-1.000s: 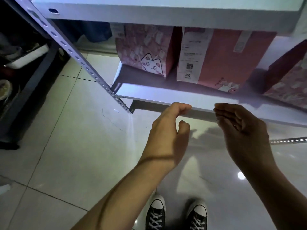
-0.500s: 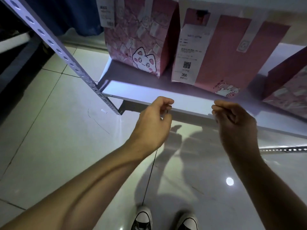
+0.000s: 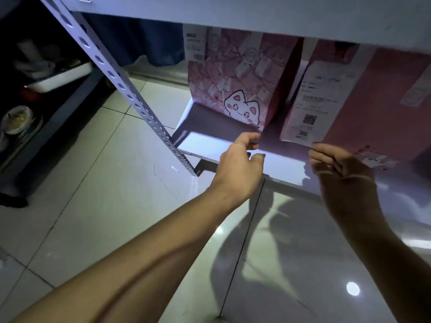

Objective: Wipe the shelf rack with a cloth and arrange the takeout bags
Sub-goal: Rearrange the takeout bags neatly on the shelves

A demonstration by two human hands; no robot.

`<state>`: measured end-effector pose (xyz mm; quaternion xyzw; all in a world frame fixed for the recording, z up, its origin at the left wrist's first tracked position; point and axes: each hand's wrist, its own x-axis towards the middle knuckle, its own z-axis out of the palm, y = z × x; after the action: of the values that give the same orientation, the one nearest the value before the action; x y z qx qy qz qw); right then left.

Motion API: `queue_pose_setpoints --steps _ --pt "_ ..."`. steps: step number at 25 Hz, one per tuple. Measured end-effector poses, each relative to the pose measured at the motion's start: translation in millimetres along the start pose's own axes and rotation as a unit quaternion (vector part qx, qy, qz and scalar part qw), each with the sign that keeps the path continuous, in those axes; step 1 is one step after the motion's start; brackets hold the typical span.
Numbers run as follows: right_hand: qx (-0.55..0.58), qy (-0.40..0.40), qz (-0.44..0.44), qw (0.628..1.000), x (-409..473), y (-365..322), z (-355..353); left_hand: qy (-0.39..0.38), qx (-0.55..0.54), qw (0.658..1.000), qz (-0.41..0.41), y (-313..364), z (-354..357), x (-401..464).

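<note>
Two pink takeout bags stand on the low white shelf board. The left bag has a white cat printed on it. The right bag is plain pink, with a long receipt stuck to its front. My left hand hovers over the shelf's front edge with loosely curled fingers, its fingertips just short of the cat bag's lower right corner. My right hand, also loosely curled, has its fingertips at the bottom edge of the receipt. Neither hand holds anything, and no cloth is in view.
A perforated white upright runs diagonally down to the shelf's left corner. A higher shelf board overhangs the bags. At far left a dark rack holds a white tray and a bowl. Glossy floor tiles lie below.
Both hands have moved forward from the shelf's front edge to the bottoms of the two bags. The view has shifted and the upper shelf board shows again.
</note>
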<state>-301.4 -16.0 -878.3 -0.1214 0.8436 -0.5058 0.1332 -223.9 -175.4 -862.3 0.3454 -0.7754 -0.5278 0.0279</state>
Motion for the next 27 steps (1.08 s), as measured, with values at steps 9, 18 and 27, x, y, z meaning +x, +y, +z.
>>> queue_pose_setpoints --steps 9,18,27 --pt "0.097 0.061 0.012 0.993 81 -52 114 0.065 -0.012 0.998 0.003 -34 -74 23" --pt "0.033 0.152 -0.002 0.988 101 -46 113 0.076 -0.021 0.997 -0.015 -50 -86 20" --pt "0.061 0.125 0.034 0.99 51 -31 86 0.037 0.012 0.999 0.011 -34 -64 9"
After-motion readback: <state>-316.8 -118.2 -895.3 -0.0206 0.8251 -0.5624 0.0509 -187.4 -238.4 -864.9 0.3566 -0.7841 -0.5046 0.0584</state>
